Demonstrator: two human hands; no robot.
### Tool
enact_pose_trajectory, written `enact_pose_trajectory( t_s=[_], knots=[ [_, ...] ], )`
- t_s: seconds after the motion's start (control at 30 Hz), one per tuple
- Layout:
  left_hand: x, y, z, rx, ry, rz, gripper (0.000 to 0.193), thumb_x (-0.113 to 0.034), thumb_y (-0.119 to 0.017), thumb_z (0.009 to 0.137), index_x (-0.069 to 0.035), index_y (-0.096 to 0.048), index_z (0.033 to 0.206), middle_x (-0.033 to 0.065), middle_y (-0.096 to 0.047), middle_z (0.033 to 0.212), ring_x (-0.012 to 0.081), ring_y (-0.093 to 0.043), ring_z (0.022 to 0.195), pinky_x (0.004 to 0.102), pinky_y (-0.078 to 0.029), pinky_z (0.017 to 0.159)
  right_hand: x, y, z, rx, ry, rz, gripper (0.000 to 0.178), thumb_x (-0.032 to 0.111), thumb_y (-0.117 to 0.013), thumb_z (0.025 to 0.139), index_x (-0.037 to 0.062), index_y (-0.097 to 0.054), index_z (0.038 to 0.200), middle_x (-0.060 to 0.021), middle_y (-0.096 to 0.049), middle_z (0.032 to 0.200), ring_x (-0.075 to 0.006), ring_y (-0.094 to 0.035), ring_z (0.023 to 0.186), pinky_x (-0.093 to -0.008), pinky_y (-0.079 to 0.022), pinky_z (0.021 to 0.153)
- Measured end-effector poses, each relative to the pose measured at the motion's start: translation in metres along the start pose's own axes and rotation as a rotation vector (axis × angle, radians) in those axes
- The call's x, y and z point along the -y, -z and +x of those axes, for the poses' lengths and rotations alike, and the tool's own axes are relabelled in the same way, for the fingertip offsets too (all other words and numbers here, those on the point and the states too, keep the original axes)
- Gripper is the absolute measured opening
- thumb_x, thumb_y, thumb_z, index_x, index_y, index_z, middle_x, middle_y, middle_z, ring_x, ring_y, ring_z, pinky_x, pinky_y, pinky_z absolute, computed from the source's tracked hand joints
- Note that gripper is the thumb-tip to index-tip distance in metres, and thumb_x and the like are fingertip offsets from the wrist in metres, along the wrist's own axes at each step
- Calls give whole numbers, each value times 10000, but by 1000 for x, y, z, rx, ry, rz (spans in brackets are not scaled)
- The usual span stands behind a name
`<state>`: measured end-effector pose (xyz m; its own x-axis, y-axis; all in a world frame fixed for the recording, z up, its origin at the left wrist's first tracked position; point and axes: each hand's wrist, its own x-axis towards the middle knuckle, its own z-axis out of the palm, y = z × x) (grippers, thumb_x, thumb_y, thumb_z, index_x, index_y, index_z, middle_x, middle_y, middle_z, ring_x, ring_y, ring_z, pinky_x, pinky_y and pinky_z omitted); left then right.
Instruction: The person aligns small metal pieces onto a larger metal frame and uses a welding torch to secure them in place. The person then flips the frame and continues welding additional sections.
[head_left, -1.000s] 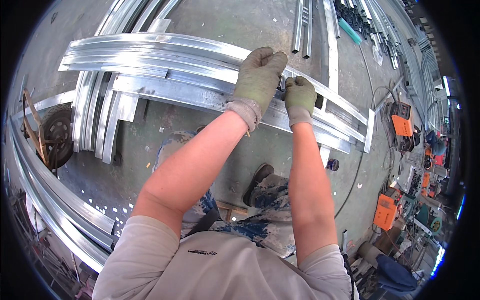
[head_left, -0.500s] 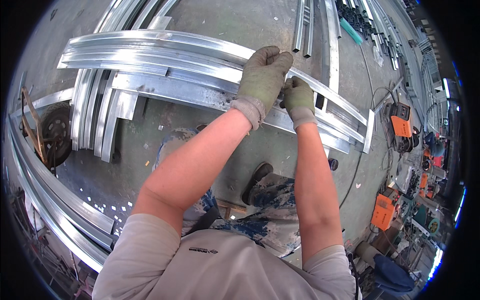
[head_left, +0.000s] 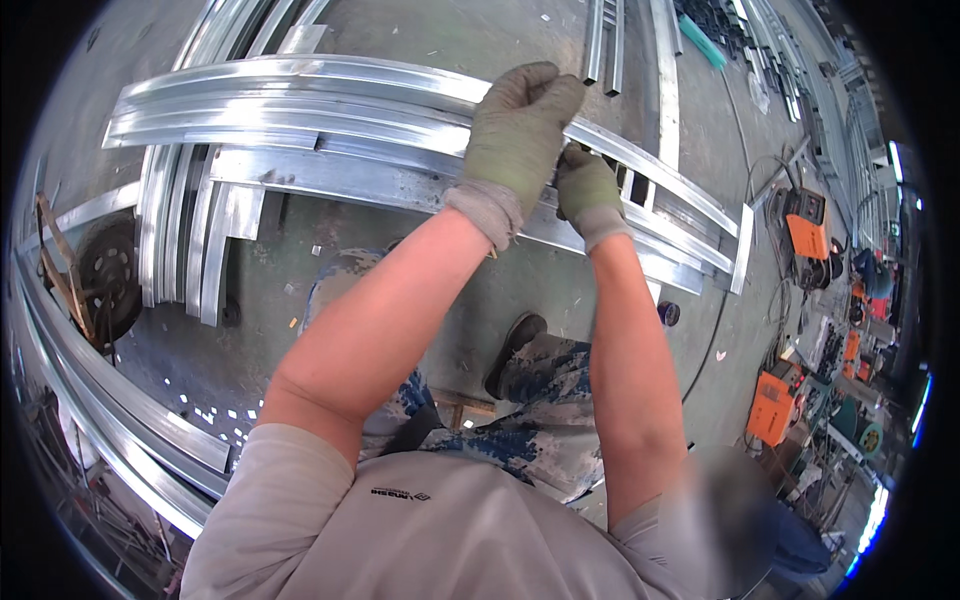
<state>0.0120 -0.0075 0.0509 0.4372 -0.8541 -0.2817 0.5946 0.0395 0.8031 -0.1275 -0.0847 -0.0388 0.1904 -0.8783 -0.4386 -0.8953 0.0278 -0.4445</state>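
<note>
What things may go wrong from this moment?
The upper rails lie across lower rails, so they might shift if pushed. The left hand and right hand are close to metal edges, so a slip might cause a pinch or a scratch.

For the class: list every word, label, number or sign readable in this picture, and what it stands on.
Grey shirt: a line of dark lettering beside a small emblem; not copied out here.
Lower orange machine: marking too small to read.
Upper orange machine: any marking is too small to read.
Long metal profiles: no lettering can be made out.
</note>
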Motion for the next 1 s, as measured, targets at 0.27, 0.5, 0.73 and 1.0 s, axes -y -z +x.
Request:
enact_pose_trajectory(
  t_s=[0.27, 0.5, 0.73, 1.0],
  knots=[
    [0, 2, 4, -46, 38, 26, 389, -192, -764, 999, -19, -652, 1329, 71, -686, 1175, 191, -688, 1080, 310, -587, 880, 25, -5, -25, -122, 8, -192, 331, 189, -491, 1077, 98, -651, 1352, -220, -730, 1252, -459, -689, 1147, -530, -557, 962],
    [5, 3, -6, -35, 10, 67, 358, -202, -759, 1009, -25, -656, 1303, 77, -685, 1173, 195, -694, 1053, 303, -593, 865, -19, -54, -80, -427, 360, 76, 489, 137, -597, 996, 73, -521, 1474, -151, -480, 1627, -434, -705, 1153, -526, -593, 956],
    [18, 17, 1, 37, 13, 127, 254, -143, -724, 1007, -32, -699, 1234, 79, -702, 1113, 176, -694, 1004, 313, -587, 851, -64, -25, -124, 68, 213, 194, 425, 357, -618, 996, 66, -736, 1283, -255, -727, 1243, -457, -677, 1163, -498, -532, 1009],
    [67, 17, 12, 196, -138, 255, 270, -289, -702, 1017, -37, -747, 1101, -18, -668, 898, 79, -578, 806, 282, -500, 745, -176, -35, -110, -5, 237, 213, 374, 278, -672, 989, -8, -755, 1216, -179, -754, 1025, -280, -706, 919, -402, -543, 823]
  ],
)
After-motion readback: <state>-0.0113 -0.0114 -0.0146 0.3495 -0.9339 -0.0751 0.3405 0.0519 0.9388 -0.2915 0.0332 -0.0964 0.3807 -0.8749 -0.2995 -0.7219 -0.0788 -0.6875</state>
